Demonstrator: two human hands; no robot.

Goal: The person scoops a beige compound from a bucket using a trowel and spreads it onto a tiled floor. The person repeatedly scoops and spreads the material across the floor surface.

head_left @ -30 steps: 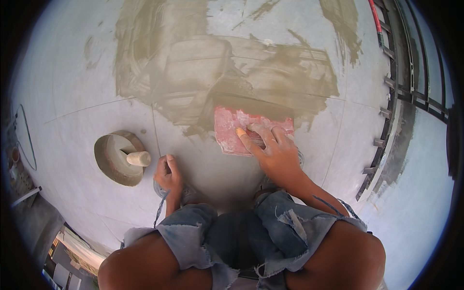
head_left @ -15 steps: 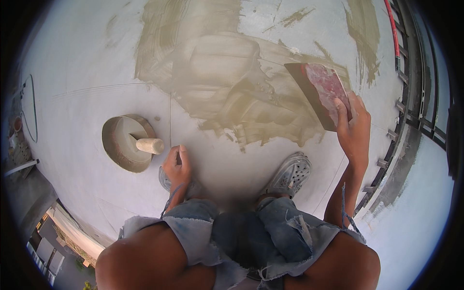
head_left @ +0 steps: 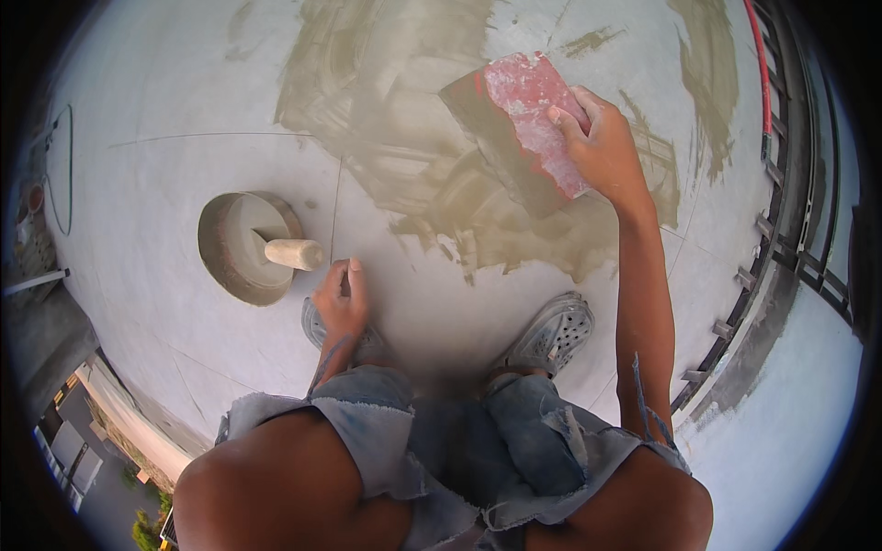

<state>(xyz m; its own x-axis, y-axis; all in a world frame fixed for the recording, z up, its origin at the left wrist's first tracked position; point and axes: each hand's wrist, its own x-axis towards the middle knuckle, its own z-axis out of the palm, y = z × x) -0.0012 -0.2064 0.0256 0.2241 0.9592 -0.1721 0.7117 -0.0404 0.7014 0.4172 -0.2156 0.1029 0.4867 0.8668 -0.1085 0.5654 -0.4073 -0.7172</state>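
My right hand [head_left: 602,151] grips the edge of a broad rectangular plastering trowel [head_left: 533,129], its red face smeared with dried white and wet grey-tan compound. The trowel is over a wet tan patch [head_left: 377,101] spread in streaks across the pale floor; whether its blade touches the patch I cannot tell. Held near my left shoe, my left hand [head_left: 343,298] is curled closed, and nothing shows in it. A round shallow bucket [head_left: 213,262] of greyish mix stands to its left. From the bucket sticks a tool with a thick wooden handle [head_left: 294,254], its lower part sunk in the mix.
My grey clogs [head_left: 554,332] stand apart on the floor below the patch. Along the right runs a dark metal railing [head_left: 776,202], with a red tube [head_left: 762,69] by its far part. A thin dark hose or cable [head_left: 70,174] loops at the left edge.
My right hand has swept the trowel left and farther away from me, over the wet patch. The left hand stays curled near the bucket. The view has shifted slightly.
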